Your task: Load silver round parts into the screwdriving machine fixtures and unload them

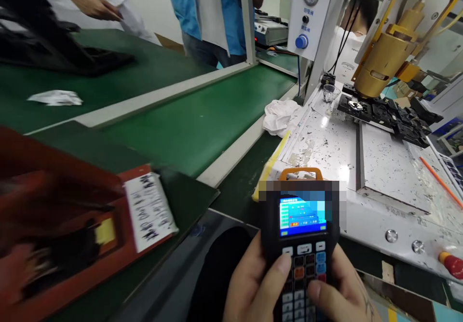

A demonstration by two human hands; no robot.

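I hold a black handheld controller (302, 235) with an orange top handle, a lit blue screen and a keypad, low in the middle of the view. My left hand (253, 283) grips its left side, thumb resting on the keys. My right hand (343, 293) wraps its right side, thumb also on the keypad. Just beyond it stands a white machine bed (325, 143), scratched and speckled, with a black fixture (387, 114) under a gold dispensing head (390, 52).
A green conveyor belt (195, 119) runs along the left. A red bin (72, 225) with a white label sits at near left. A crumpled white rag (280, 114) lies by the machine. Other people stand at the back. A red stop button (454, 264) is at right.
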